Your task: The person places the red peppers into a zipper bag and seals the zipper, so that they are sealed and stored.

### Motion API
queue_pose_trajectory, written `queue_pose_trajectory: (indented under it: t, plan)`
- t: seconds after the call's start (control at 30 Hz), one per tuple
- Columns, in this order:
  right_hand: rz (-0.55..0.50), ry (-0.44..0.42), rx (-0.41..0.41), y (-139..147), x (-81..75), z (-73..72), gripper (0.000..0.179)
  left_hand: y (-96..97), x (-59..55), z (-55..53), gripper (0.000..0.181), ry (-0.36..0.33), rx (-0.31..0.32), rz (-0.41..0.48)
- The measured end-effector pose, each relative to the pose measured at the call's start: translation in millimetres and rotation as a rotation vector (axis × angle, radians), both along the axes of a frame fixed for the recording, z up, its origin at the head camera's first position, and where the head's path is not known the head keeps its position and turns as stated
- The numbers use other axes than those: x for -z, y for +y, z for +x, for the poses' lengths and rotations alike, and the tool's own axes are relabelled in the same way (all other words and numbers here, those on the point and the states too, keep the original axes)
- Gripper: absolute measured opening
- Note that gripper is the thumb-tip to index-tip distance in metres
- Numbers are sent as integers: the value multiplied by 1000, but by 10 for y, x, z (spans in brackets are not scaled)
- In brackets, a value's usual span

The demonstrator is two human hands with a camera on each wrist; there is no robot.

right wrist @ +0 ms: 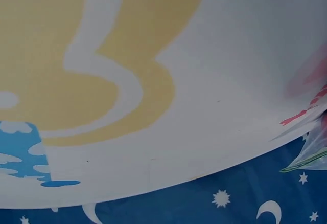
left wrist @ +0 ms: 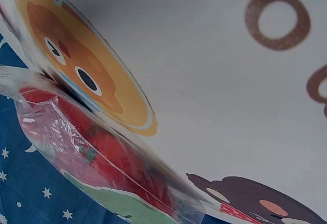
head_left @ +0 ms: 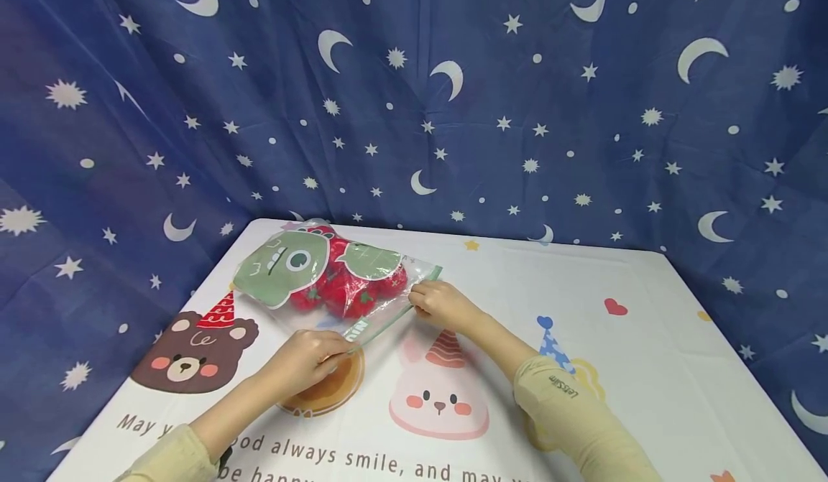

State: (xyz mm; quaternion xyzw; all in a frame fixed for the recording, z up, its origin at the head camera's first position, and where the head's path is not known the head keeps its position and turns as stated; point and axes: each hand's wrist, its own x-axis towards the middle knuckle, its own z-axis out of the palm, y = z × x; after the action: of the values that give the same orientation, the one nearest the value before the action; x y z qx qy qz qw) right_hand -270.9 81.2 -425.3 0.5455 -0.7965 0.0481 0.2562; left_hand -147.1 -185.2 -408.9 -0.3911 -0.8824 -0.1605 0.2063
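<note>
A clear zip bag (head_left: 284, 270) printed with a green one-eyed monster lies on the table's far left part. Several red tomatoes (head_left: 349, 292) with green tops sit inside it. My left hand (head_left: 313, 356) pinches the near end of the bag's green-striped mouth edge. Toward the far end of that edge, my right hand (head_left: 446, 304) grips it with curled fingers. In the left wrist view the plastic over the tomatoes (left wrist: 115, 152) looks shiny and creased. The right wrist view catches only a corner of the bag (right wrist: 311, 152); neither wrist view includes the hands.
A white tablecloth (head_left: 647, 367) covers the table, printed with a bear, a pink rabbit, a heart and lettering. Behind and to the left hangs a dark blue curtain (head_left: 491, 166) with moons and stars, close against the table's far edge.
</note>
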Motion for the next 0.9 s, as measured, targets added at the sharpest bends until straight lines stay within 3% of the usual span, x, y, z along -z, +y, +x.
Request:
queue_pose_trajectory:
  t: [0.17,0.43,0.7,0.9]
  plan:
    - [39,14,28,42,8,-85,18,-6,-1,-6,26,-20,-12,-18]
    - [104,53,137,169,21,-299,14,-25,33,-20,19,-7,43,-27]
    - [95,64,224,257,-12,-459,13,-25,58,-34,16,-36,100,-6]
    - [71,92,268,289,32,-554,15,-43,93,-6,15,-97,93,-32]
